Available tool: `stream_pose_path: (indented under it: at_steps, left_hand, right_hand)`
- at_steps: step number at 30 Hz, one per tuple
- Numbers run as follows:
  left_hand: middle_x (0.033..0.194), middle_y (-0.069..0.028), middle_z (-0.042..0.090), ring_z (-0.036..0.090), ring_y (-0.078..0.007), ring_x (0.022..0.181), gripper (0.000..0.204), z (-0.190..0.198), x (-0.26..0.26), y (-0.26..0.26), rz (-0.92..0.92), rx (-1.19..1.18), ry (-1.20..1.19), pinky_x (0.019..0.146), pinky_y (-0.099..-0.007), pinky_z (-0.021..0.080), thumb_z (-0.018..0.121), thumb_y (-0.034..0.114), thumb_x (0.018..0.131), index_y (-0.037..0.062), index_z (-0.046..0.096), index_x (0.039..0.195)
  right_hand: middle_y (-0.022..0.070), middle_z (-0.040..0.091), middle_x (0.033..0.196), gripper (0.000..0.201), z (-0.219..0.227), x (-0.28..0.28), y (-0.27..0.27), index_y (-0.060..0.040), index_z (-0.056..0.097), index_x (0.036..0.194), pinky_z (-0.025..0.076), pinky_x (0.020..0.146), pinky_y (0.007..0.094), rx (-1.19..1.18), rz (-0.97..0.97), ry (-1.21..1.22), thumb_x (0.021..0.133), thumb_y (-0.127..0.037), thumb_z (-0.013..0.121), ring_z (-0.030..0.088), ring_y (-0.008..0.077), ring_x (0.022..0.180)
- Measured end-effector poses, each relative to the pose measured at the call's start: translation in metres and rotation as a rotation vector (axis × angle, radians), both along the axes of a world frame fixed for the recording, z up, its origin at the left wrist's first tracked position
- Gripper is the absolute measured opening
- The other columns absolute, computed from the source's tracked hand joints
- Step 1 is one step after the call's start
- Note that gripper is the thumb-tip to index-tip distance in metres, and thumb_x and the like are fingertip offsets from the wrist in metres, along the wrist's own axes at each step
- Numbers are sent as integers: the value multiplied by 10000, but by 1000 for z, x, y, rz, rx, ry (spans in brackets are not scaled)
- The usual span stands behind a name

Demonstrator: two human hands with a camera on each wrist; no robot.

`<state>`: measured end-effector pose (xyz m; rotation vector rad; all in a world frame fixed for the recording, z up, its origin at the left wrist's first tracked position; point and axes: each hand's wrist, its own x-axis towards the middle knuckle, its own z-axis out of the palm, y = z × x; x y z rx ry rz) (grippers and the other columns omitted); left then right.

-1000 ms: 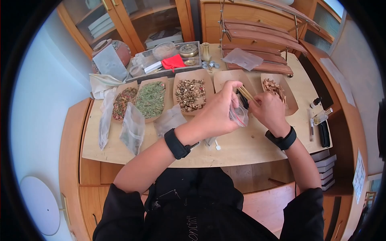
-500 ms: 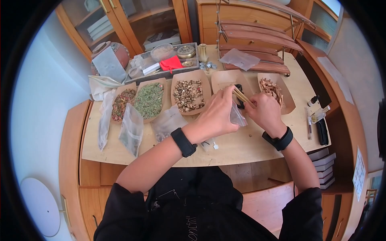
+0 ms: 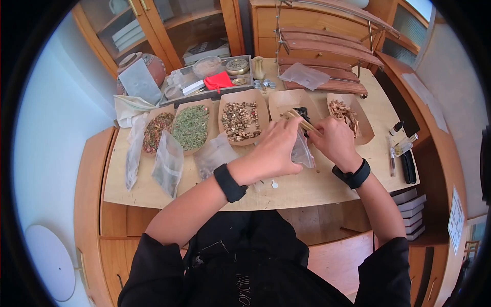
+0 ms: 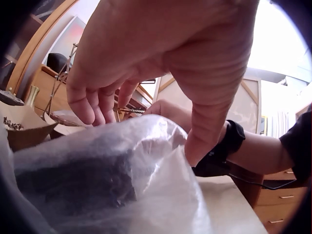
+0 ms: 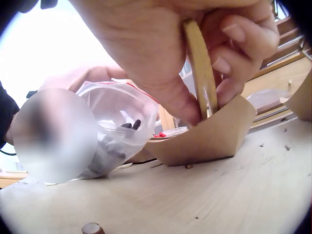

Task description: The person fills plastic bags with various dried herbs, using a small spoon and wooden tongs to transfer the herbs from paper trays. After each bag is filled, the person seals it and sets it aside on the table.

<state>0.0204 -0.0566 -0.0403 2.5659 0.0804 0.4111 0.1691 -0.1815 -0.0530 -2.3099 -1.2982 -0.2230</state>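
Note:
My left hand (image 3: 268, 158) holds a clear zip bag (image 3: 303, 152), thumb and fingers spread about its mouth. Dark pieces (image 5: 112, 148) lie inside the bag in the right wrist view. Between the thumb and fingers of my right hand (image 3: 337, 143) are tan tongs (image 5: 201, 68), pointing down close over a brown paper tray (image 5: 209, 139) in that view. From the head, the tongs slant leftward past my left fingertips. Black pieces (image 3: 300, 113) show in the tray behind my hands, partly hidden by the tongs.
Left of my hands stand paper trays of mixed petals (image 3: 159, 130), green herb (image 3: 191, 125) and brown chunks (image 3: 240, 120). A tray of wood shavings (image 3: 345, 112) is at right. Plastic bags (image 3: 168, 163) lie in front; a grey tray (image 3: 204, 92) and a slatted rack (image 3: 327, 43) stand behind.
The tongs have swung leftward over the tray and show more of their length. My left hand has shifted slightly left, and more of the bag shows below it.

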Motion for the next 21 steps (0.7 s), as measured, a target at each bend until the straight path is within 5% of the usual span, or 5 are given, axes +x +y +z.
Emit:
stream_pose_path:
  at_steps: [3,9,16,21]
  left_hand:
    - [1171,-189,539,513,-343,1106,815,17,-8,9,2,-6,-95,959,-413,401,798,198,650,25,371,1323]
    - [1116,-57,590,556,-129,1030,447,72,-37,8,44,-372,-236,835,-277,460,722,110,793,18,536,1189]
    - [1050,-69,616,584,-111,959,313,72,-61,1,-93,-786,-426,784,-223,468,648,38,852,-9,555,1147]
    - [845,-30,610,578,-72,725,97,68,-67,3,-91,-1058,-614,645,-188,458,637,34,875,-1,587,951]
  right_hand:
    - [166,661,738,185,4,-1,0,-31,716,774,522,623,413,-33,-14,21,727,-211,711,656,330,690]
    - [130,673,715,217,8,-2,-6,-28,723,794,520,628,386,-33,-17,16,729,-235,738,663,296,676]
    - [164,667,697,199,23,-6,-13,-24,708,749,532,620,393,14,-54,31,734,-222,725,668,311,680]
    - [150,671,680,177,33,18,-15,-5,700,732,528,589,355,170,-139,185,769,-177,684,666,257,619]
